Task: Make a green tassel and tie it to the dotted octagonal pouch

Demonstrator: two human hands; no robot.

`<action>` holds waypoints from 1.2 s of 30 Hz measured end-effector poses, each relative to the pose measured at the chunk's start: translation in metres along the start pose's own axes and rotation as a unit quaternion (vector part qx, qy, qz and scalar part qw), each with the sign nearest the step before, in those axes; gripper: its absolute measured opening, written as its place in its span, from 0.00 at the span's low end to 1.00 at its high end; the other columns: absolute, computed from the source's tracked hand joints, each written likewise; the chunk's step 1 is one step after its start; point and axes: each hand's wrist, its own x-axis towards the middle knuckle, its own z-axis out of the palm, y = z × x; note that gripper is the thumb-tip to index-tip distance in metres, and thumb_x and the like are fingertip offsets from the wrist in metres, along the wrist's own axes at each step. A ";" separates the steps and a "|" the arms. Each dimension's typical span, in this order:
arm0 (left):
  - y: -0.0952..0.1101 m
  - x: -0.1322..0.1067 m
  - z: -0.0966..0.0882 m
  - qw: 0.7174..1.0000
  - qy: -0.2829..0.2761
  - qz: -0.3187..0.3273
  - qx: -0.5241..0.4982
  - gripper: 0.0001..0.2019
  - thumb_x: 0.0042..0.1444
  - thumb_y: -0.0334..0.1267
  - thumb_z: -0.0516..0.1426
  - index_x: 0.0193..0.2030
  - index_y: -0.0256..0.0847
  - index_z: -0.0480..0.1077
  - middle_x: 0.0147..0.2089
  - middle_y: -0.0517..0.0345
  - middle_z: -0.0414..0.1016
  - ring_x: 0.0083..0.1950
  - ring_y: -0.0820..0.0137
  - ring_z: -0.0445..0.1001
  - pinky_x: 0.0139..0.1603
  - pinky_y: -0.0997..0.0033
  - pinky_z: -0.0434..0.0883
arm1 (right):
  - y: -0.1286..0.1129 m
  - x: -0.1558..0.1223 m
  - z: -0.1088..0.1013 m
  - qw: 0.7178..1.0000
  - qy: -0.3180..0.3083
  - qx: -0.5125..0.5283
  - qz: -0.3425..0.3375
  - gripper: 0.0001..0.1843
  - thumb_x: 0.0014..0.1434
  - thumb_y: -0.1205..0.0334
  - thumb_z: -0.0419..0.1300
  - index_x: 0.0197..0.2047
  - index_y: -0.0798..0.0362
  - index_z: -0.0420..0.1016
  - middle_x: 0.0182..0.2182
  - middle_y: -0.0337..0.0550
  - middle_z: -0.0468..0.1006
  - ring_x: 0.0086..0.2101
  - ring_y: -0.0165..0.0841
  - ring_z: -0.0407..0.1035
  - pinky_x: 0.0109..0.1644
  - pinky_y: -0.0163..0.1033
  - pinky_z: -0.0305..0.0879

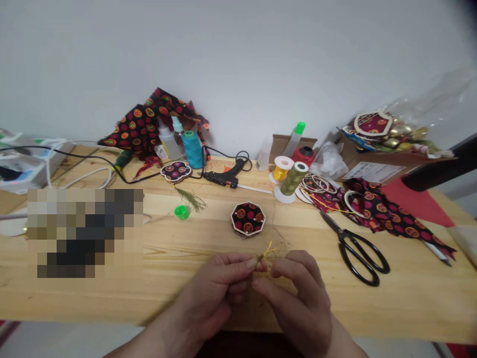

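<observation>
My left hand pinches a short yellow cord between thumb and forefinger, its loose ends sticking up; olive thread seems to sit around its base. Close on the right, my right hand is curled, thumb and forefinger beside the cord. Whatever its fingers hold is too fine to make out. A thin strand runs over the table from near the olive thread spool toward my hands. Just beyond them lies an octagonal fabric-covered piece with a pale wooden rim and small pearl-like dots.
Black-handled scissors lie at right, near patterned fabric. Behind are a glue gun, a teal thread cone and a yellow spool. A green cap sits left of centre, below a flower-shaped tasselled piece.
</observation>
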 end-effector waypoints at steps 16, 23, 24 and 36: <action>0.006 -0.007 0.006 0.908 0.078 0.215 0.350 0.08 0.54 0.33 0.59 0.27 0.42 0.80 0.35 0.57 0.79 0.40 0.64 0.74 0.43 0.71 0.66 | -0.018 0.021 -0.004 0.937 -0.009 0.174 0.303 0.07 0.53 0.70 0.62 0.25 0.52 0.75 0.25 0.38 0.71 0.27 0.30 0.68 0.29 0.34 0.66; 0.006 -0.006 0.008 0.889 0.094 0.247 0.375 0.08 0.53 0.32 0.60 0.28 0.44 0.81 0.36 0.57 0.81 0.41 0.63 0.75 0.44 0.71 0.67 | -0.016 0.023 -0.008 0.955 -0.021 0.107 0.276 0.08 0.54 0.71 0.60 0.27 0.52 0.76 0.24 0.39 0.71 0.28 0.32 0.68 0.28 0.36 0.65; 0.007 -0.007 0.009 0.897 0.088 0.234 0.365 0.08 0.53 0.32 0.60 0.27 0.44 0.81 0.35 0.57 0.81 0.41 0.64 0.75 0.44 0.71 0.66 | -0.016 0.023 -0.008 0.958 -0.016 0.103 0.266 0.08 0.55 0.72 0.60 0.27 0.52 0.76 0.24 0.39 0.70 0.28 0.32 0.67 0.29 0.36 0.65; 0.004 -0.001 -0.003 0.998 0.035 0.040 0.038 0.07 0.42 0.37 0.68 0.25 0.35 0.79 0.18 0.66 0.61 0.19 0.81 0.49 0.21 0.76 0.47 | -0.014 0.020 -0.019 0.982 -0.018 0.112 0.149 0.12 0.61 0.68 0.57 0.48 0.49 0.74 0.33 0.43 0.72 0.35 0.35 0.68 0.34 0.39 0.68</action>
